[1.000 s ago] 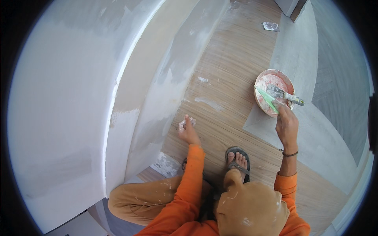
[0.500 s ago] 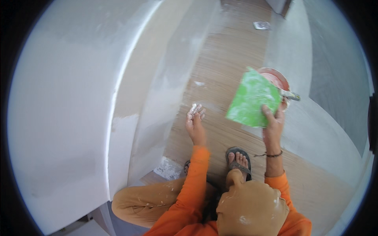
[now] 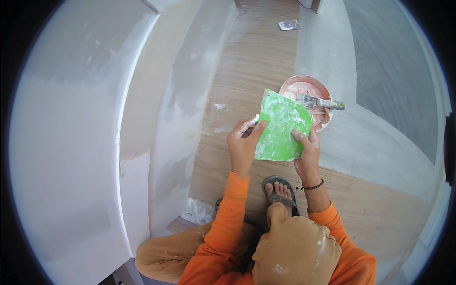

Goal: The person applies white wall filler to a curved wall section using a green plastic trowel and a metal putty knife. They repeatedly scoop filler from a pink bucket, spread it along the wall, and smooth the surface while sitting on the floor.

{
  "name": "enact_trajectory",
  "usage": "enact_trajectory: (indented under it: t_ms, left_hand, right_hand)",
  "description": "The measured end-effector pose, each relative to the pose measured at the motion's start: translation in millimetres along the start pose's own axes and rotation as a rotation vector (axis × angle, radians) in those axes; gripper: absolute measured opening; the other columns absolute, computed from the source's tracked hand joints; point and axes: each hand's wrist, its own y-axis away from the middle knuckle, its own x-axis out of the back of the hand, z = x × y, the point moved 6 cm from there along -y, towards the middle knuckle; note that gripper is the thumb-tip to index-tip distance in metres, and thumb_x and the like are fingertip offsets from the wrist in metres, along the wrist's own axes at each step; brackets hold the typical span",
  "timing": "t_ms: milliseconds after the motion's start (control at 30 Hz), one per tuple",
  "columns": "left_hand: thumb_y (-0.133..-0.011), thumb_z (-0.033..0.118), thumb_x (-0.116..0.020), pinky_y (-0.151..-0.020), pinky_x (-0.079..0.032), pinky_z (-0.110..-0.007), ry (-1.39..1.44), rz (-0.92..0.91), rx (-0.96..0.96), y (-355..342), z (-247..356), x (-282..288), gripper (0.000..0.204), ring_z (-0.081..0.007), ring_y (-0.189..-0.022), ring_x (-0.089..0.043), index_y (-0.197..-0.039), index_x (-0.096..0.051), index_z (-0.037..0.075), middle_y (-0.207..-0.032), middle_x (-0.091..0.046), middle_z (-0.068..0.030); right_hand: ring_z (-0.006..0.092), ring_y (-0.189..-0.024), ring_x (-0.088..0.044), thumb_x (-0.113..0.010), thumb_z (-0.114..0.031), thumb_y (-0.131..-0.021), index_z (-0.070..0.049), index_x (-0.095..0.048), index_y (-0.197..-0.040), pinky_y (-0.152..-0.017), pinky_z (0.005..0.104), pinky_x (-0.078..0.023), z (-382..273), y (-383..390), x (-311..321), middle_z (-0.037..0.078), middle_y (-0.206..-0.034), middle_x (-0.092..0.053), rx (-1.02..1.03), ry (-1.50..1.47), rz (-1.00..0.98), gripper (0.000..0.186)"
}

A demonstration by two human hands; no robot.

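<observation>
Between my two hands is a flat, flexible green spreader sheet (image 3: 282, 126), smeared with white filler. My left hand (image 3: 244, 142) pinches its left edge, with white paste on the fingertips. On the lower right side my right hand (image 3: 308, 149) grips it, thumb on top. Just beyond its upper right corner stands a round pinkish bucket (image 3: 290, 82) with pale filler coating its inside. A putty knife (image 3: 320, 101) rests across the bucket, its blade caked and its handle sticking out over the right rim. The sheet hides the bucket's lower left part.
A pale, patchily plastered wall (image 3: 71, 142) rises on my left. Wood-patterned flooring (image 3: 247, 57) runs ahead, spotted with filler, beside a grey floor strip (image 3: 323, 47). A small smeared flat piece (image 3: 289, 25) lies farther off. My sandalled foot (image 3: 280, 192) is below my hands.
My left hand, empty before, has come over and taken the sheet's left edge. My right hand has drawn the sheet leftward in the picture, and more of the bucket and knife shows.
</observation>
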Motion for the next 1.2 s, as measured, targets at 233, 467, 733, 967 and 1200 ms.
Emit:
enact_trajectory:
  t_ms: [233, 467, 733, 967, 1200]
  left_hand:
    - [-0.087, 0.025, -0.08, -0.061, -0.045, -0.021, 0.203, -0.093, 0.196, -19, -23, -26, 0.038, -0.0058, -0.07, -0.056, -0.103, -0.074, -0.009, -0.079, -0.069, -0.003]
    - [-0.088, 0.017, -0.078, -0.07, -0.049, -0.022, 0.291, -0.277, 0.351, -36, -23, -57, 0.032, -0.0093, -0.08, -0.063, -0.105, -0.072, -0.01, -0.091, -0.073, -0.0079]
    - [-0.089, 0.026, -0.076, -0.055, -0.045, -0.028, 0.195, -0.311, 0.099, -47, -15, -82, 0.034, -0.0067, -0.063, -0.056, -0.088, -0.073, -0.007, -0.069, -0.069, -0.0062]
    - [-0.089, 0.035, -0.072, -0.057, -0.048, -0.039, -0.052, -0.304, 0.045, -91, -35, -107, 0.042, -0.0219, -0.051, -0.06, -0.073, -0.068, -0.003, -0.059, -0.064, -0.0146]
    - [-0.097, 0.036, -0.062, -0.056, -0.05, -0.035, -0.06, -0.423, -0.076, -89, -36, -101, 0.043, -0.0189, -0.052, -0.065, -0.08, -0.071, -0.002, -0.059, -0.066, -0.0118]
  right_hand:
    - [0.0155, -0.108, -0.06, -0.06, 0.001, -0.09, 0.002, -0.05, -0.137, -0.093, 0.0304, -0.05, -16, 6, 17, 0.01, -0.122, -0.062, 0.08, 0.259, 0.03, 0.048]
    - [0.0154, -0.106, -0.061, -0.06, -0.004, -0.091, 0.004, -0.051, -0.136, -0.093, 0.0296, -0.049, -35, 23, 29, 0.011, -0.12, -0.064, 0.029, 0.485, 0.075, 0.047]
    - [0.0148, -0.105, -0.06, -0.061, -0.006, -0.091, 0.004, -0.051, -0.136, -0.092, 0.0293, -0.049, -50, 41, 24, 0.01, -0.119, -0.065, 0.101, 0.63, 0.125, 0.047]
    - [0.0149, -0.104, -0.061, -0.062, -0.005, -0.091, 0.004, -0.053, -0.134, -0.09, 0.0289, -0.049, -52, 49, 36, 0.01, -0.116, -0.065, 0.129, 0.509, 0.259, 0.044]
    - [0.0174, -0.109, -0.063, -0.063, -0.003, -0.092, 0.0, -0.061, -0.127, -0.09, 0.032, -0.052, -69, 59, 40, 0.012, -0.12, -0.067, 0.371, 0.705, 0.315, 0.035]
